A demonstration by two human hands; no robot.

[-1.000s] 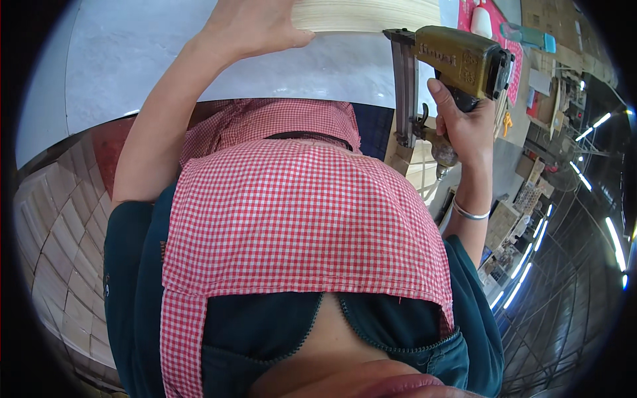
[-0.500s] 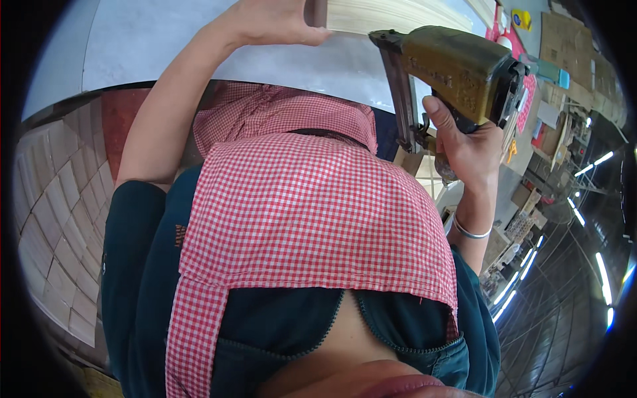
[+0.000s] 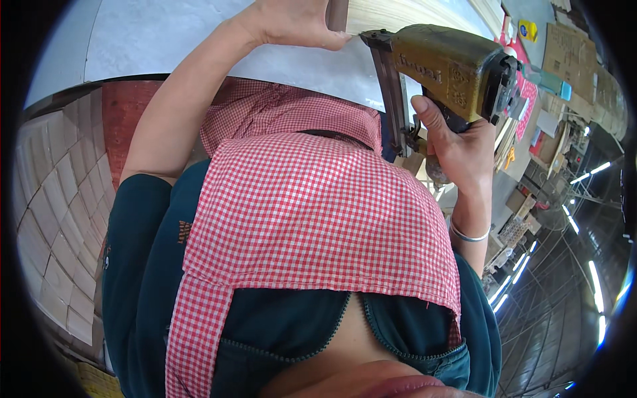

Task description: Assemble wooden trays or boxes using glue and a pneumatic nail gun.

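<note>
My left hand (image 3: 295,25) is at the top edge of the view, its thumb stretched along a brown wooden strip (image 3: 337,14); the other fingers run out of the picture. It appears to grip the strip, which borders pale slatted wood (image 3: 398,18). My right hand (image 3: 464,142) is wrapped round the handle of a worn gold-brown nail gun (image 3: 438,63). The gun lies sideways, its nose pointing left, close to my left thumb tip and the end of the strip. Whether the nose touches the wood cannot be made out.
A pale worktop (image 3: 159,40) spans the top. Stacked wooden pieces (image 3: 60,219) stand on the left beside a red panel (image 3: 129,126). At the right are cardboard (image 3: 567,60), a yellow packet (image 3: 527,30), a pale blue-capped bottle (image 3: 554,85) and a cluttered workshop floor.
The nail gun has shifted slightly left, and its nose is now nearer my left thumb. My left hand and the brown strip appear a little farther right.
</note>
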